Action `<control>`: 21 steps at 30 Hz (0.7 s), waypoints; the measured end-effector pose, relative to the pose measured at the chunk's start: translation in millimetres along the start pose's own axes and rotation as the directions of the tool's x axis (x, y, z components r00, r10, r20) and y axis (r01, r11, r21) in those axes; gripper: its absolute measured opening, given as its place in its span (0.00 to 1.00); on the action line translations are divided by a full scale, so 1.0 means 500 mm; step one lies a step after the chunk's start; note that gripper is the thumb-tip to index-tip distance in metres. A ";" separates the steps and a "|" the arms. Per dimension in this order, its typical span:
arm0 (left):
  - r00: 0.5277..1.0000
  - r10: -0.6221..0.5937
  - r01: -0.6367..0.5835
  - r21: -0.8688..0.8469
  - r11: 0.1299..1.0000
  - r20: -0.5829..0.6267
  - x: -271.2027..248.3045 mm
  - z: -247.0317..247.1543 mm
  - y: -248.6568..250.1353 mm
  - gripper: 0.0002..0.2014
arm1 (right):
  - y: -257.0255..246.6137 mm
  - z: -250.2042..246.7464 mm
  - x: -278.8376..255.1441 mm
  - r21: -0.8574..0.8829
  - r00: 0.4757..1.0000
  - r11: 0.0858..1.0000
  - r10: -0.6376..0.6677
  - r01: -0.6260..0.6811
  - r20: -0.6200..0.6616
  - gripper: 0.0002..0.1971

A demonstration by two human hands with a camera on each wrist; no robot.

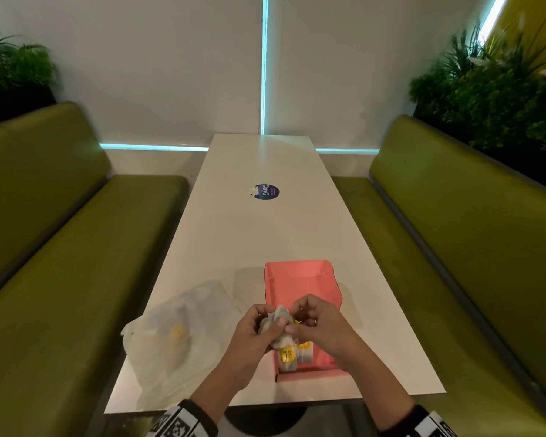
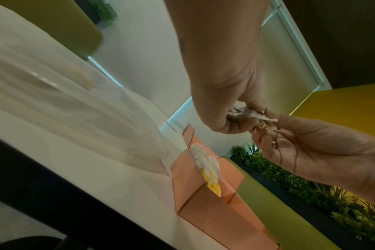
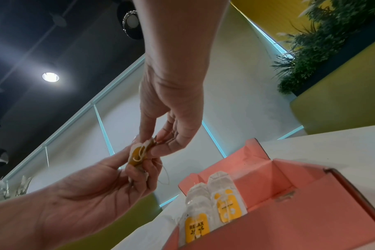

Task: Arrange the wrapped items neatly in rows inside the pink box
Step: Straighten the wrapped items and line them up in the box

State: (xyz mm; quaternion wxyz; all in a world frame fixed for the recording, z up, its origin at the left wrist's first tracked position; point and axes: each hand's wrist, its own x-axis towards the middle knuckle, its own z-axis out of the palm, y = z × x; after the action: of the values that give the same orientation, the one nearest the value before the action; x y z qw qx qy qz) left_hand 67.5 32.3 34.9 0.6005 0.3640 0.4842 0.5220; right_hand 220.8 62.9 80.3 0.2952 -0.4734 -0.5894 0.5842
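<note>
Both hands, the left hand (image 1: 255,330) and right hand (image 1: 316,323), pinched one crumpled wrapped item (image 1: 277,320) above the pink box (image 1: 300,275) (two packets already inside), which probably needed flattening before joining that row.

"RELAX" — packet tag (image 3: 197,227); "ClayG" — sticker (image 1: 266,191)

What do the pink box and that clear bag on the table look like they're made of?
Pink box: likely matte cardboard, judging by its creased folds, tabbed flaps and dull surface.
Clear bag: seems thin, glossy plastic film; it is see-through, wrinkled and slumped, with something yellow showing through it.
</note>
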 end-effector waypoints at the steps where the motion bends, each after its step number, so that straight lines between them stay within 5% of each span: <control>1: 1.000 -0.003 0.004 -0.016 1.000 0.003 -0.001 -0.001 0.000 0.20 | 0.000 0.000 0.001 0.013 1.000 1.000 0.004 -0.004 -0.010 0.12; 5: 1.000 -0.009 0.010 -0.028 1.000 0.019 -0.004 -0.007 0.004 0.18 | 0.002 0.000 0.007 0.064 0.995 0.997 0.047 -0.041 -0.087 0.05; 14: 0.985 -0.160 0.154 -0.101 0.983 -0.056 0.005 -0.021 0.016 0.14 | 0.008 -0.010 0.018 0.148 0.961 0.989 0.042 -0.001 -0.272 0.06; 17: 0.961 -0.274 0.270 -0.074 0.960 -0.043 0.002 -0.021 0.024 0.08 | 0.007 -0.007 0.014 0.043 0.952 0.994 -0.079 0.096 -0.294 0.11; 21: 0.960 -0.281 0.281 0.057 0.958 -0.007 -0.003 -0.005 0.035 0.23 | 0.013 0.004 0.006 -0.291 0.941 0.924 -0.302 0.249 -0.154 0.17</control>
State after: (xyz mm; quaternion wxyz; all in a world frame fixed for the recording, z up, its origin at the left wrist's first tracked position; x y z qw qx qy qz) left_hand 60.4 34.2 51.1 0.6581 0.3089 0.5452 0.4173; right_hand 219.3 64.0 73.0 0.3644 -0.4762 -0.6918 0.4023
